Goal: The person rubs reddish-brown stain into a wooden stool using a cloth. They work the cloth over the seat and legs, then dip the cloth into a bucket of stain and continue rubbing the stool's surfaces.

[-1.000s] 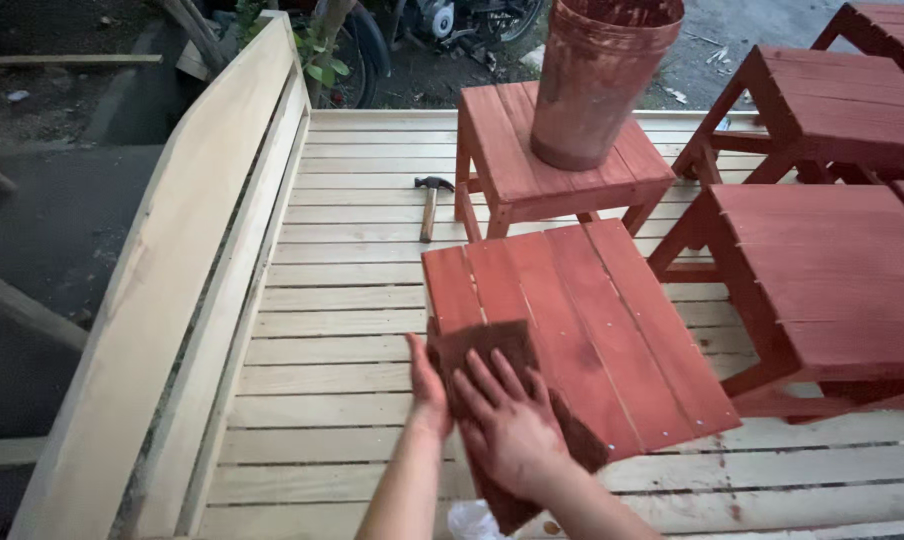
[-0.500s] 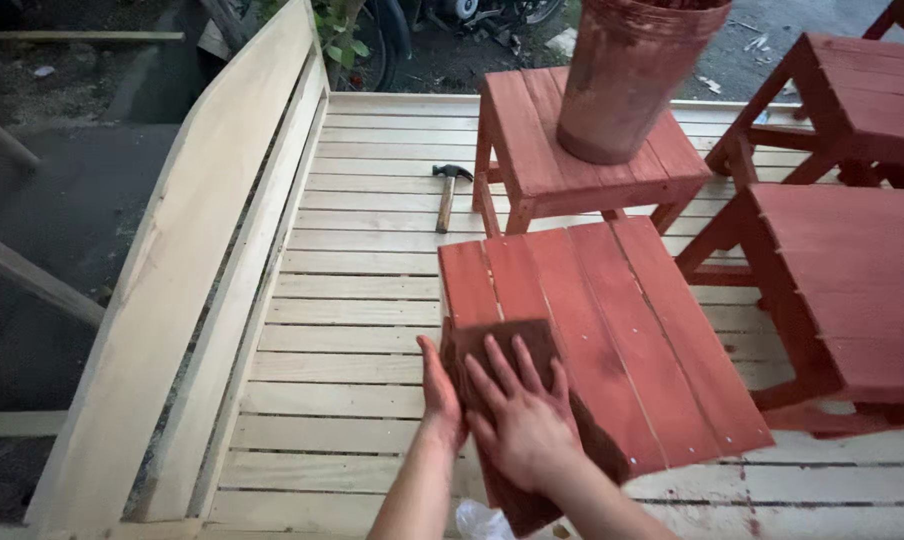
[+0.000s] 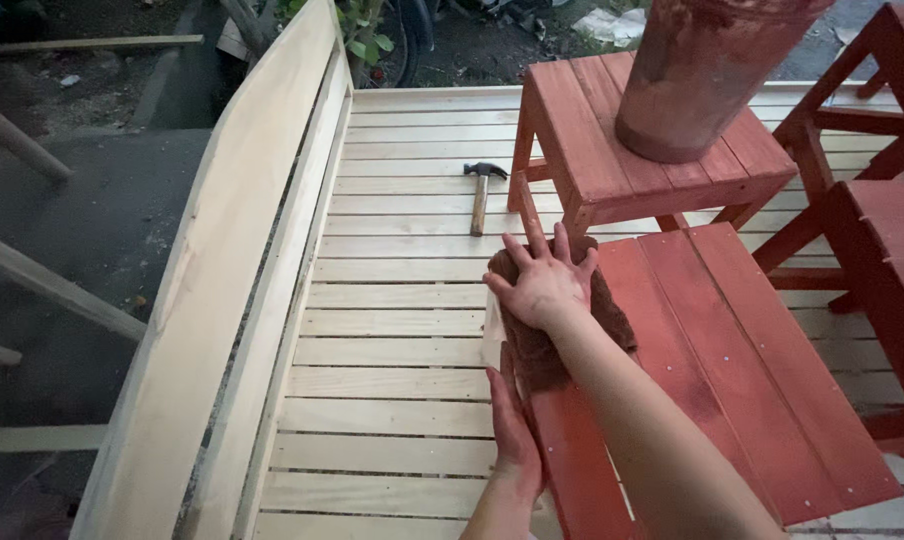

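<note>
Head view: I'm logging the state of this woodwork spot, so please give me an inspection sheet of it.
Surface: pale slatted wooden platform with a raised plank rail on its left.
Job's things: red-painted slatted stool; brown sanding sheet lying on the stool's near-left corner.
Clutter: claw hammer on the slats; rusty bucket standing on a second red stool; more red stools at right.
Grippers: right hand pressed flat on the sheet; left hand against the stool's left edge.
Cables: nothing seen.
Surroundings: dark ground, loose timber, plants.
</note>
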The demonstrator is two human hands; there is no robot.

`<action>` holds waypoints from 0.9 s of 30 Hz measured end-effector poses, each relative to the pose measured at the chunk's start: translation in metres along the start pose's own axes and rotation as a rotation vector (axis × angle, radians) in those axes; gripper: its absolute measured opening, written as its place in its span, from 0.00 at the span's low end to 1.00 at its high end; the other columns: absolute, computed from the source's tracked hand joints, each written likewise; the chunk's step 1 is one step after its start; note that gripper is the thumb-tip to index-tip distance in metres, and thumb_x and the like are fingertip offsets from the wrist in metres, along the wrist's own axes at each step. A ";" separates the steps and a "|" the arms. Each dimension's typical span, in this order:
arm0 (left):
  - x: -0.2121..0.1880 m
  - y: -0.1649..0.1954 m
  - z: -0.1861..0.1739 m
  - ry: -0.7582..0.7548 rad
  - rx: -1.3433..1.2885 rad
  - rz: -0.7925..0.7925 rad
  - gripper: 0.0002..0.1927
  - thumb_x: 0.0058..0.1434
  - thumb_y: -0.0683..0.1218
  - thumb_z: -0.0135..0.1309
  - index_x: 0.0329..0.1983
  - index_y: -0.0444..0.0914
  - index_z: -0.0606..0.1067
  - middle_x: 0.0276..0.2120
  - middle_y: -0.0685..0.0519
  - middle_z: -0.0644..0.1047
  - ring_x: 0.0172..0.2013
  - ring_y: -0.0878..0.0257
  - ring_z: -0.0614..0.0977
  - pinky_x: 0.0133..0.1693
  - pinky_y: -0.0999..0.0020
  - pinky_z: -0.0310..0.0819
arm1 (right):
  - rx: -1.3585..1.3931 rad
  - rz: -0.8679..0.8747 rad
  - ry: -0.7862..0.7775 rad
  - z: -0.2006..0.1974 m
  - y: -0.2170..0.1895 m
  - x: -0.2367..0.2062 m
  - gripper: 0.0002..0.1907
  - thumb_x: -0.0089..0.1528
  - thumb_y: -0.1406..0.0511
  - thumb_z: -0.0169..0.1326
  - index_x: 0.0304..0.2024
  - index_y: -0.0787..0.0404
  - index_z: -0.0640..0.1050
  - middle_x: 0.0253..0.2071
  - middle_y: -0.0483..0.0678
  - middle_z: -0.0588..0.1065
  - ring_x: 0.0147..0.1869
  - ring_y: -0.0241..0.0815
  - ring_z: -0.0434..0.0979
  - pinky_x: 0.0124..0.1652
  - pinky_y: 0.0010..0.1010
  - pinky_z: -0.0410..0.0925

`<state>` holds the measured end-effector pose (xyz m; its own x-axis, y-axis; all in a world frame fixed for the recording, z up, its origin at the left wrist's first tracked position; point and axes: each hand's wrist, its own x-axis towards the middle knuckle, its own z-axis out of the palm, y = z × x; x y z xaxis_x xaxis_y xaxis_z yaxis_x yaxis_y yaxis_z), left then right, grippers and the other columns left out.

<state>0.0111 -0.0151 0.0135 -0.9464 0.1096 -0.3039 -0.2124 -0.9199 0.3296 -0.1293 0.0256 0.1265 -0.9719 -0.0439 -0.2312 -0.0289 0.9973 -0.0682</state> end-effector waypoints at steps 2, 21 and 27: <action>0.001 -0.001 0.000 0.009 0.022 0.041 0.38 0.68 0.70 0.26 0.78 0.52 0.51 0.74 0.53 0.62 0.69 0.52 0.67 0.68 0.52 0.61 | 0.013 -0.018 0.031 0.007 0.002 0.003 0.35 0.66 0.40 0.36 0.75 0.35 0.53 0.82 0.36 0.36 0.84 0.45 0.34 0.71 0.67 0.37; 0.021 0.000 0.001 0.559 1.200 0.366 0.35 0.72 0.68 0.29 0.77 0.51 0.58 0.72 0.47 0.64 0.71 0.51 0.66 0.68 0.56 0.58 | -0.065 -0.297 0.134 0.070 0.145 -0.227 0.39 0.63 0.49 0.45 0.76 0.46 0.54 0.81 0.44 0.43 0.81 0.50 0.37 0.67 0.61 0.41; -0.003 -0.004 0.017 0.692 1.494 0.495 0.34 0.69 0.67 0.26 0.78 0.59 0.50 0.77 0.51 0.49 0.75 0.51 0.46 0.68 0.40 0.34 | -0.100 -0.310 0.122 0.074 0.159 -0.228 0.40 0.62 0.48 0.45 0.75 0.43 0.53 0.80 0.44 0.41 0.82 0.54 0.33 0.67 0.67 0.36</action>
<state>0.0105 -0.0052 0.0284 -0.7994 -0.5938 -0.0912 -0.3599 0.3518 0.8641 0.1049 0.1898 0.0968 -0.9338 -0.3446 -0.0959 -0.3443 0.9386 -0.0205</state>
